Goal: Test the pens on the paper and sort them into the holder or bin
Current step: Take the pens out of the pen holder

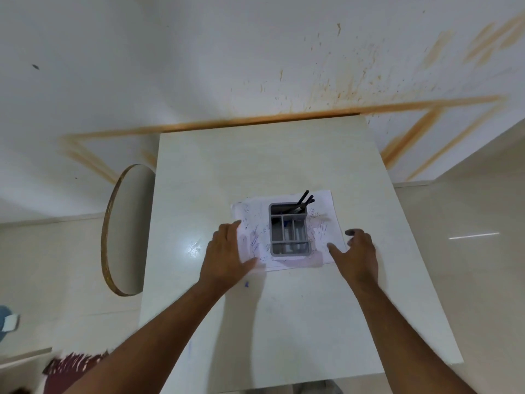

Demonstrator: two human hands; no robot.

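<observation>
A grey pen holder [289, 231] with several compartments stands on a scribbled white sheet of paper [321, 206] in the middle of the table. Several black pens [303, 201] lean out of its far compartment. A blue item lies in a middle compartment. My left hand [225, 251] rests flat on the paper's left edge, fingers spread, holding nothing. Just off the paper's right edge hovers my right hand [356, 253], open, with its thumb over the near right corner. No bin is in view.
The pale square table [284, 322] is pushed against a stained white wall. A round board [126, 228] leans at the table's left side. A small blue ink mark [246, 284] sits near my left wrist. Dark red fabric [74, 365] lies at lower left on the floor.
</observation>
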